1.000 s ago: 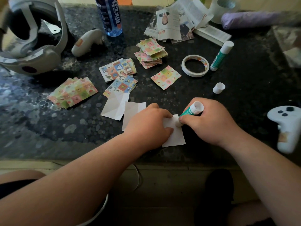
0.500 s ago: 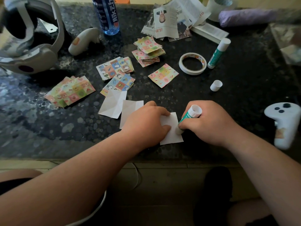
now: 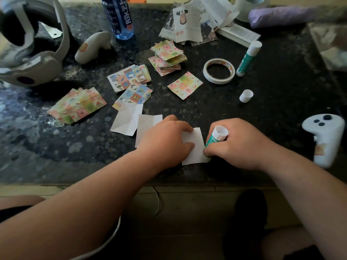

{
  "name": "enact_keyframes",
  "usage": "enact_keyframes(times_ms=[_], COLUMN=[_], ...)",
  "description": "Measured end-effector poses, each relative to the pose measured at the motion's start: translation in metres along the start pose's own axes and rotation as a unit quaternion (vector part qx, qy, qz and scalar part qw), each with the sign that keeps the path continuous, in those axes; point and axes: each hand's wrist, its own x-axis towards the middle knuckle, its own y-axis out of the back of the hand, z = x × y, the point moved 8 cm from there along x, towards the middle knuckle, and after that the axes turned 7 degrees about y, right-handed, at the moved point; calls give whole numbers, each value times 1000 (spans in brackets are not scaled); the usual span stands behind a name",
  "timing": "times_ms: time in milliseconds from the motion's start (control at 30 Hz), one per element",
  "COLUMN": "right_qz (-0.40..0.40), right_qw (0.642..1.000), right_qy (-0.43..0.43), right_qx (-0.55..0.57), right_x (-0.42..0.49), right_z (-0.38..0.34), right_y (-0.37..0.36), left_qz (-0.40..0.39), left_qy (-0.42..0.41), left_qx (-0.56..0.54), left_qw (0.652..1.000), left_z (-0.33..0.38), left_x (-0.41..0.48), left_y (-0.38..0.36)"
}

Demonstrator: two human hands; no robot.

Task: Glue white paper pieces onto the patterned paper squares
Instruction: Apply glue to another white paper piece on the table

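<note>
My left hand [image 3: 165, 141] presses flat on a white paper piece [image 3: 195, 147] near the table's front edge. My right hand [image 3: 238, 143] grips a green glue stick [image 3: 216, 136], its tip down on the paper's lower right corner. Two more white pieces [image 3: 127, 121] lie just left of my left hand. A single patterned square [image 3: 185, 85] lies beyond the hands. Stacks of patterned squares sit at the left [image 3: 77, 105], centre [image 3: 131, 81] and further back [image 3: 168, 57]. The glue's white cap [image 3: 246, 95] stands apart.
A tape roll [image 3: 218, 70] and a second capped glue stick [image 3: 247, 58] lie at the back right. White controllers lie at the right [image 3: 324, 139] and back left [image 3: 92, 46]. A headset [image 3: 32, 45], a bottle [image 3: 119, 15], printed papers [image 3: 197, 23] and a purple bundle [image 3: 281, 15] line the back.
The glue stick's tip has slid down the white paper's right side toward the lower right corner. My left hand keeps pressing the paper.
</note>
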Motion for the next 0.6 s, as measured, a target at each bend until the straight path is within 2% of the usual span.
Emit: enact_keyframes(times_ms=[100, 200, 267, 333, 400, 467, 600], right_qz=[-19, 34, 93, 146, 172, 187, 201], right_qw=[1000, 987, 953, 901, 866, 869, 913], right_qy=[3, 17, 3, -19, -14, 12, 91], right_qx=[-1, 154, 288, 407, 469, 458, 344], right_x=[0, -2, -4, -5, -5, -6, -11], right_z=[0, 3, 10, 20, 23, 22, 6], right_y=[2, 19, 33, 42, 46, 50, 55], left_qz=[0, 3, 1, -10, -20, -22, -33], left_qy=[2, -2, -2, 7, 16, 26, 48], left_qx=[-2, -10, -22, -33, -50, -69, -128], left_qw=[1000, 1000, 1000, 999, 998, 997, 990], left_z=[0, 2, 4, 6, 9, 10, 8], left_x=[-1, -2, -3, -5, -6, -7, -4], left_y=[1, 2, 2, 0, -2, -1, 1])
